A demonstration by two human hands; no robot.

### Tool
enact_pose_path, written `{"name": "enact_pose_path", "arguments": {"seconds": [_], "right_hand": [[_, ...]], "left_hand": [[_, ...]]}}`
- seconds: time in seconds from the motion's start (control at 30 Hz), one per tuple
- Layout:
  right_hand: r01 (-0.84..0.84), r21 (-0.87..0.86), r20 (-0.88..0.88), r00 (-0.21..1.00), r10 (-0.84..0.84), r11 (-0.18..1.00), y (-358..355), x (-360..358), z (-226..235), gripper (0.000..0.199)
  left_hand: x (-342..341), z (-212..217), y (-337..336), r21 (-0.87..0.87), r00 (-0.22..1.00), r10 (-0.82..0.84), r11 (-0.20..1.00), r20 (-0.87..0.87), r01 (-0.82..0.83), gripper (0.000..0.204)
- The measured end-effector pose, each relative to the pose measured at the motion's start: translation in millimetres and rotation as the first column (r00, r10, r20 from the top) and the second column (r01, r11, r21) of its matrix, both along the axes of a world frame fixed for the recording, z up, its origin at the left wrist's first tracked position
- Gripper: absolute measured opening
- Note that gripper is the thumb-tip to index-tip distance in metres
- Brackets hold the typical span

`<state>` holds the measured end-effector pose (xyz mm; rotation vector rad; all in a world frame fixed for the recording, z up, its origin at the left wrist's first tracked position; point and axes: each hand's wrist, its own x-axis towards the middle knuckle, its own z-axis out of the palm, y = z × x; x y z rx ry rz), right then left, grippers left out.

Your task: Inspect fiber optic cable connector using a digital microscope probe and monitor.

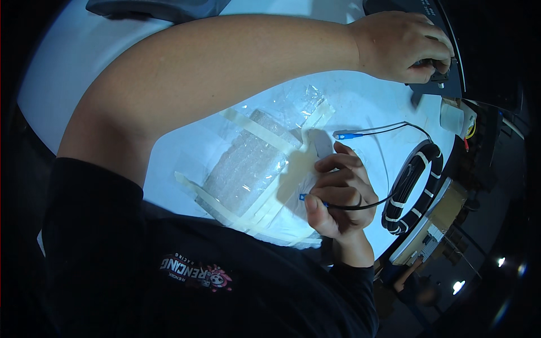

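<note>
From the left my left arm reaches across to the far right, where my left hand (406,48) curls its fingers at the edge of a black device (434,89). What those fingers grip is mostly hidden; a small metal fitting shows beneath them. My right hand (344,194) pinches one blue-ended connector (303,197) of a black fibre-optic cable between thumb and fingers, its tip pointing left. The cable passes behind the fingers to a coil (393,211) bound with white ties. Its other blue connector (349,136) lies on the white table (366,101), just beyond my right hand.
A clear plastic bag with foam-like wrapping (248,163) and pale tape strips lies under my left forearm. A grey object (158,8) stands at the far left edge. A translucent container (452,117) sits right of the coil. Another person (414,287) is in the dim right background.
</note>
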<state>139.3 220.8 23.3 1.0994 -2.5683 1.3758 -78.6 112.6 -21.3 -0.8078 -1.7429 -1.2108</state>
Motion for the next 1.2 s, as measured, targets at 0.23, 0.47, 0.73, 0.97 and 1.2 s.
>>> {"name": "enact_pose_path", "arguments": {"seconds": [0.23,0.47,0.73,0.97,1.2], "right_hand": [[-0.002,0.002,-0.002,1.0,0.002,1.0,-1.4,-2.6,-0.8,0.018],[0.08,-0.012,0.011,0.997,-0.08,0.997,-5.2,1.9,-1.3,0.016],[0.032,-0.01,0.0,0.999,-0.032,0.999,-3.4,-1.6,-0.6,0.016],[-0.025,0.01,0.014,1.0,0.025,1.0,-1.2,-0.6,0.1,0.017],[0.019,-0.017,0.012,1.0,-0.018,1.0,-2.7,-2.1,-1.8,0.016]], "left_hand": [[-1.6,0.4,-1.7,-0.024,0.999,-0.027,0.999,-0.023,0.026,0.013],[0.0,-0.5,-0.8,-0.011,1.0,-0.011,1.0,-0.024,0.011,0.014],[-2.0,0.7,-1.3,-0.028,1.0,-0.014,1.0,-0.008,0.014,0.014],[-1.4,0.7,0.3,-0.022,1.0,-0.016,1.0,-0.01,0.015,0.014],[-3.0,0.6,-0.5,-0.036,1.0,-0.011,0.999,-0.012,0.01,0.015]]}}
